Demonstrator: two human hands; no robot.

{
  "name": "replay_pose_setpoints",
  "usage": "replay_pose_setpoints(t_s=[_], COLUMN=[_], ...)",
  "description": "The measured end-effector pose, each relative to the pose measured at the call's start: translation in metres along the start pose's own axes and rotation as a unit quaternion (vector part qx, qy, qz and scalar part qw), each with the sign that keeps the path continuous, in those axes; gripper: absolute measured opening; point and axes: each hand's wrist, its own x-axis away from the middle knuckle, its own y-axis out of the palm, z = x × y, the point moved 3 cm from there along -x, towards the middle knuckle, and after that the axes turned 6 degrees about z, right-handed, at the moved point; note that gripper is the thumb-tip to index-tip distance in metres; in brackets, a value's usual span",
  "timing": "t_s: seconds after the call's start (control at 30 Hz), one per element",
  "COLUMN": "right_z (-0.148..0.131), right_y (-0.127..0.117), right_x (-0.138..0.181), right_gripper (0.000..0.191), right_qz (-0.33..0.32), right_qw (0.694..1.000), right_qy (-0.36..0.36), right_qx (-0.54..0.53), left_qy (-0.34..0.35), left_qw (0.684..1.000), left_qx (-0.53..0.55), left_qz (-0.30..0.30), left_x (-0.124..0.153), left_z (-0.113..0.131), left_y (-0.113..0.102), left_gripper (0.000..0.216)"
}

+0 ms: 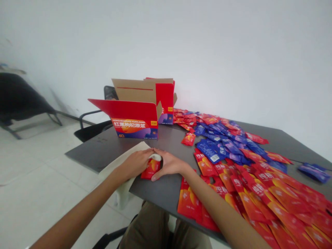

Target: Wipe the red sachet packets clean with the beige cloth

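Note:
Both my hands meet near the table's front left corner around a small red sachet (150, 168). My left hand (136, 162) curls over its left side, with a cream cloth (121, 162) under it. My right hand (169, 163) cups the sachet from the right, thumb and fingers closed against it. A white bit of the cloth shows between my fingertips above the sachet. Just right of my right forearm lie many red sachets (261, 197) and blue sachets (220, 145) spread over the dark grey table (168, 138).
An open red and purple carton (137, 119) with raised cardboard flaps stands at the table's far left. One red sachet (188, 138) lies alone near it. Black chairs (23, 100) stand on the white floor to the left. A white wall is behind.

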Motion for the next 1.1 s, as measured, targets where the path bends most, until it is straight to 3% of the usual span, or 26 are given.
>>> replay_pose_setpoints(t_s=[0.2,0.4,0.6,0.8,0.97,1.1], right_z=[-0.003,0.002,0.0,0.001,-0.009,-0.005], right_y=[0.001,0.0,0.001,0.0,-0.001,-0.002], right_x=[-0.001,0.0,0.0,0.0,0.001,0.001], right_gripper=[0.108,0.119,0.118,0.12,0.105,0.112], right_qz=[-0.014,0.0,-0.012,0.005,-0.029,-0.001], right_qw=[0.999,1.0,1.0,1.0,0.999,1.0], right_qy=[-0.028,0.01,0.001,0.018,-0.032,0.006], right_qx=[-0.011,0.0,-0.003,0.0,-0.018,0.003], left_qy=[0.087,0.003,0.082,0.012,0.096,0.021], left_qw=[0.996,1.0,0.996,1.0,0.995,1.0], left_qx=[0.001,-0.005,0.011,-0.008,-0.001,0.005], left_qz=[-0.015,0.004,-0.011,0.004,-0.013,-0.004], left_x=[0.017,0.003,0.016,0.002,0.016,0.006], left_z=[0.018,-0.001,0.016,0.008,0.023,0.009], left_y=[0.005,-0.001,0.002,-0.001,0.003,-0.003], left_gripper=[0.055,0.052,0.056,0.05,0.053,0.05])
